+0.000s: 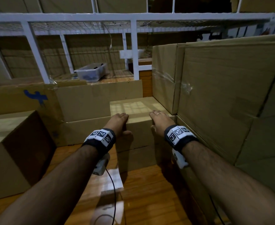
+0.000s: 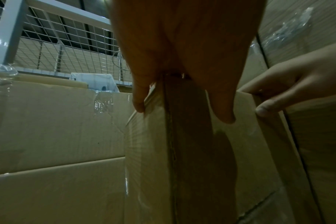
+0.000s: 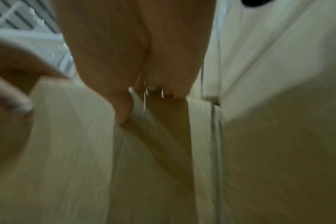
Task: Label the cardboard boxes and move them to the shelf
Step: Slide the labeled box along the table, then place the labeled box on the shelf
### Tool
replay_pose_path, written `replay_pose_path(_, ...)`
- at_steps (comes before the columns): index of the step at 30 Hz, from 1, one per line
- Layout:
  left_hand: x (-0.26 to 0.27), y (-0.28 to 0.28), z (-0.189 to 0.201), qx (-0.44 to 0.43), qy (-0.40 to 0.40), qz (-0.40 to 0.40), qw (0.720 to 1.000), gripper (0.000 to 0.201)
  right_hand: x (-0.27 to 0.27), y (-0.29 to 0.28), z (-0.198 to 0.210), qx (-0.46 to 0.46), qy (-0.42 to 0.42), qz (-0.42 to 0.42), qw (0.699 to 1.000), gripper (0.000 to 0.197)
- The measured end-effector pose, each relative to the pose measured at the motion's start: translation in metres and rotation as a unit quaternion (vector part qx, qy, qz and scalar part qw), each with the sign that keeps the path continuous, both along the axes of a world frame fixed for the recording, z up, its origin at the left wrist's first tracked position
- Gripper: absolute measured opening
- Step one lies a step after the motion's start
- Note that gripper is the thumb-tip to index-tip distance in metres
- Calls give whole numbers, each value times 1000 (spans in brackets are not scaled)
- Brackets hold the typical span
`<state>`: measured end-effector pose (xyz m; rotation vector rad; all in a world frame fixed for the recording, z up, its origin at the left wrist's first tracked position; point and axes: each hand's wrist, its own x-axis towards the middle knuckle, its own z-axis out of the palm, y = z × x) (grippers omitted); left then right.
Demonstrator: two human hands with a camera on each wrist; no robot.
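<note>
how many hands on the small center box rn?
2. The left hand grips the small box at its near left top edge; the right hand grips its near right top edge, beside the large stacked boxes. Fingertips hidden.

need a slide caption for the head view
Both hands, left and right, grip the near top edge of a small brown cardboard box among larger boxes.

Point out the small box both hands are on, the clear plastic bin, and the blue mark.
small box [image 1: 138, 106], head view, top face.
clear plastic bin [image 1: 91, 73], head view, front wall.
blue mark [image 1: 36, 96], head view, its middle.
</note>
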<state>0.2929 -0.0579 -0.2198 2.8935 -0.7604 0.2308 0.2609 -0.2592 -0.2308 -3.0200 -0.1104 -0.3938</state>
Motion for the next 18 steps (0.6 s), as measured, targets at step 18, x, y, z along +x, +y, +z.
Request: replay_pose_path(18,-110,103,-20,-113,-82,145,979,97,-68,109,1,78,-31,201,976,70)
